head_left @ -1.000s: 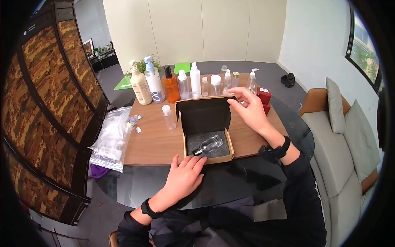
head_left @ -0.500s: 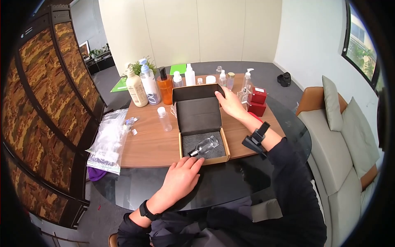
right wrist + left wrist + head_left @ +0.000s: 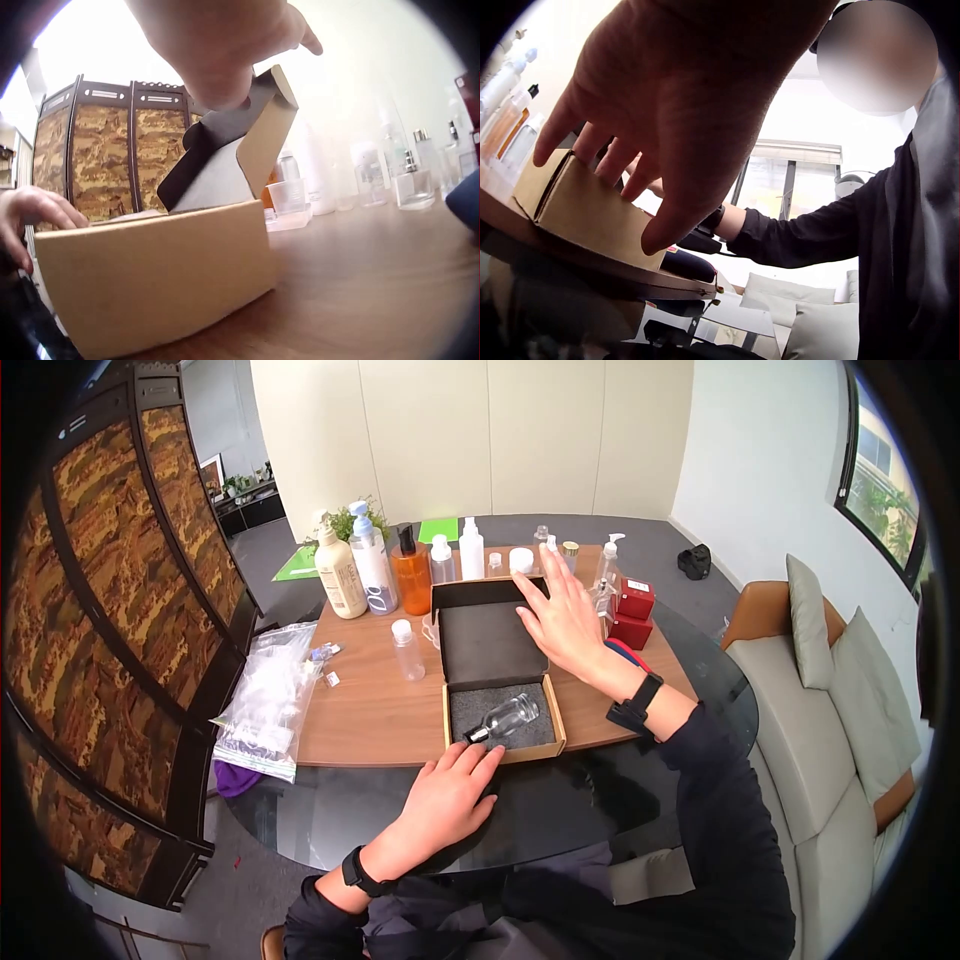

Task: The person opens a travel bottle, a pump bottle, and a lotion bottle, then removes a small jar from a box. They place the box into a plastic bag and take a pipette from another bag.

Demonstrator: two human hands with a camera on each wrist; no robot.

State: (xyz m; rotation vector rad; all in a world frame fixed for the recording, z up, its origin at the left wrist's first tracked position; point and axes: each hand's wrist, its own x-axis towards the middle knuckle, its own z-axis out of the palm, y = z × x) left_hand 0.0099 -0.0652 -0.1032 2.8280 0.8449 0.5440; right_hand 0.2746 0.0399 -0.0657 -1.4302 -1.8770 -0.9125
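Observation:
A small cardboard box (image 3: pixel 556 748) with a black inside stands at the table's front edge, its lid (image 3: pixel 490 635) raised and leaning back. On the grey foam inside lies a clear glass bottle (image 3: pixel 512 713) with a dark neck, tilted towards the left hand. The left hand (image 3: pixel 445 800) rests its fingers on the box's front edge, beside the bottle's neck; in the left wrist view they hang over the cardboard wall (image 3: pixel 592 217). My right hand (image 3: pixel 570 625) has spread, fairly straight fingers at the lid's right side; whether it touches the lid cannot be told.
Several pump and cosmetic bottles (image 3: pixel 410 575) line the table's back. A small clear bottle (image 3: pixel 406 652) stands left of the box. Red boxes (image 3: pixel 632 615) are at the right, plastic bags (image 3: pixel 268 695) at the left. A grey sofa (image 3: pixel 800 710) stands to the right.
The lid has swung further back from its more upright position. The right hand moved onto its corner, then spread its fingers and shifted slightly right. The left hand has stayed at the box's front.

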